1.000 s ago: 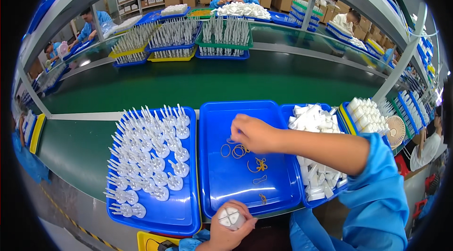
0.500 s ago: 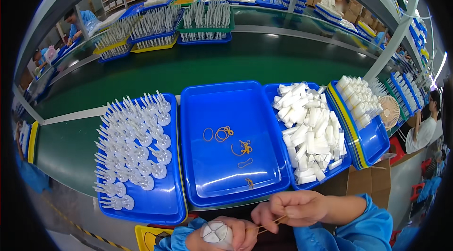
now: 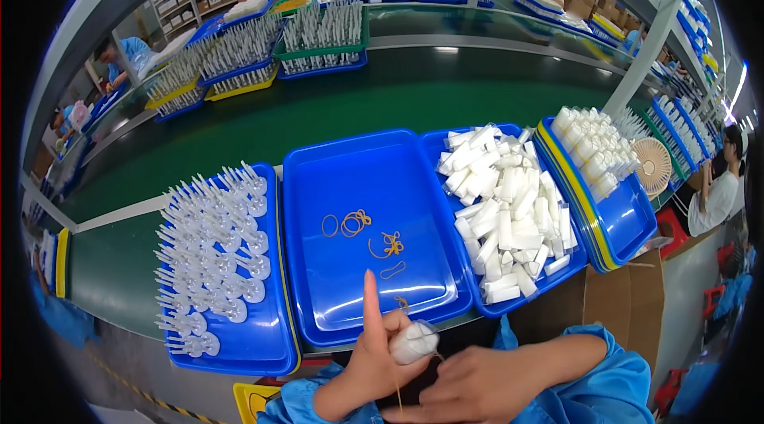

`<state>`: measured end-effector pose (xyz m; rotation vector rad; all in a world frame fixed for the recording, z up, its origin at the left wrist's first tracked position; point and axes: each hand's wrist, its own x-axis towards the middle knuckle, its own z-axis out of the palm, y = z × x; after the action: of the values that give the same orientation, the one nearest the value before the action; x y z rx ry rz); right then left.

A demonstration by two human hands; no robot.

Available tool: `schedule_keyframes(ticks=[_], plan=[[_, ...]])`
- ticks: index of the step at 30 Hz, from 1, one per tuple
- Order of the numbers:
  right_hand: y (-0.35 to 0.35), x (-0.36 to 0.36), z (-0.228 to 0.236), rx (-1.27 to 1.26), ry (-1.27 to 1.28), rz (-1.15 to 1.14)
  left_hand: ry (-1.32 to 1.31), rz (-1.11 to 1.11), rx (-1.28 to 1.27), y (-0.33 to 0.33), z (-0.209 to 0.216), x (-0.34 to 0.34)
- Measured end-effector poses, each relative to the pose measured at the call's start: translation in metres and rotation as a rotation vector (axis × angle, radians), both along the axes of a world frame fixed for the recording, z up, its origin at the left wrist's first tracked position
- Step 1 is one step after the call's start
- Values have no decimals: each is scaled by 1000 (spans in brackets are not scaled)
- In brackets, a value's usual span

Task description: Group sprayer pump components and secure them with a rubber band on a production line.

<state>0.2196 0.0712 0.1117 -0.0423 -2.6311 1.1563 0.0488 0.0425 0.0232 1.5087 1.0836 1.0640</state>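
Note:
My left hand (image 3: pixel 368 368) grips a bundle of white, plastic-wrapped pieces (image 3: pixel 415 343), its index finger pointing up over the blue tray. Close beside the bundle, my right hand (image 3: pixel 485 380) has its fingers stretched toward the left palm. A thin tan rubber band (image 3: pixel 399 396) runs tautly from the left hand down to the right fingertips. How the band passes around the bundle is partly hidden by my fingers. More rubber bands (image 3: pixel 390 244) lie loose in the blue tray (image 3: pixel 318 161) in front of my hands.
A blue tray of clear, spiky plastic parts (image 3: pixel 211 265) stands left. On the right, one tray holds a heap of white wrapped pieces (image 3: pixel 509 217); beyond it, stacked trays carry banded bundles (image 3: pixel 593 149). Behind runs a green conveyor belt (image 3: pixel 398 93); a metal post (image 3: pixel 652 42) rises right.
My left hand has risen toward the tray and turned, with its index finger now up. My right hand has moved lower, and the band's stretch has shifted. The view has swung slightly.

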Motion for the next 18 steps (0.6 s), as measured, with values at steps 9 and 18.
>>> schedule_keyframes(ticks=[9,18], plan=[[-5,26,-56,-1606,436,-177,-429,103,240,-12,2,4],[18,19,-29,-254,28,-598,429,190,835,8,-19,16]])
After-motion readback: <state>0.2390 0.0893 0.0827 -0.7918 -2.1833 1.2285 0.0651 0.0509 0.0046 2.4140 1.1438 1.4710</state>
